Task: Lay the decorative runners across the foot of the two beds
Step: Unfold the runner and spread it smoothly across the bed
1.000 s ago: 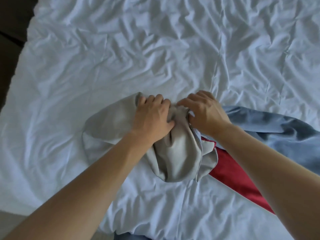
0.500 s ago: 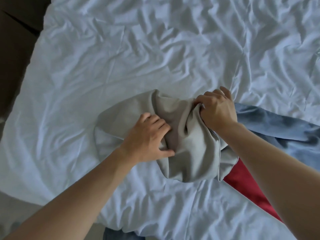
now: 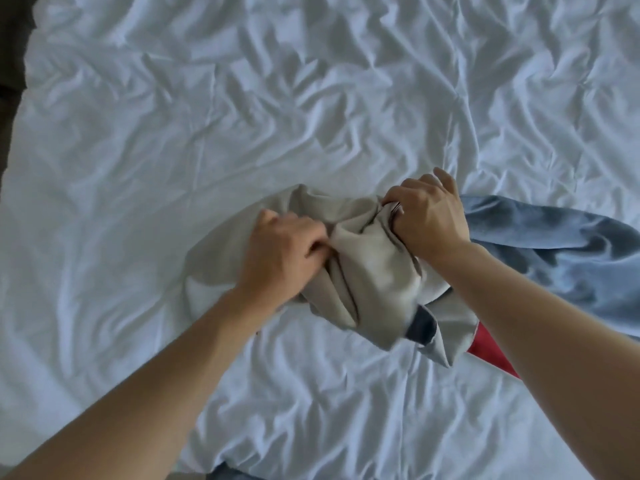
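Runner (image 3: 374, 271), beige on its upper face with blue and red showing beneath, is lying bunched on the white bed (image 3: 173, 168) near its foot. Left hand (image 3: 284, 251) is pinching a fold, fingers curled; right hand (image 3: 429, 216) is gripping the gathered edge in a fist. Its unspread length is trailing rightward past the right grip, so spreading likely runs leftward.

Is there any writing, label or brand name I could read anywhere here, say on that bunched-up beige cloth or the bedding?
None can be read. The beige runner, the blue cloth, the red cloth and the white duvet show no words, numbers or signs. A small striped edge shows by the right hand, too small to tell whether it is a label.
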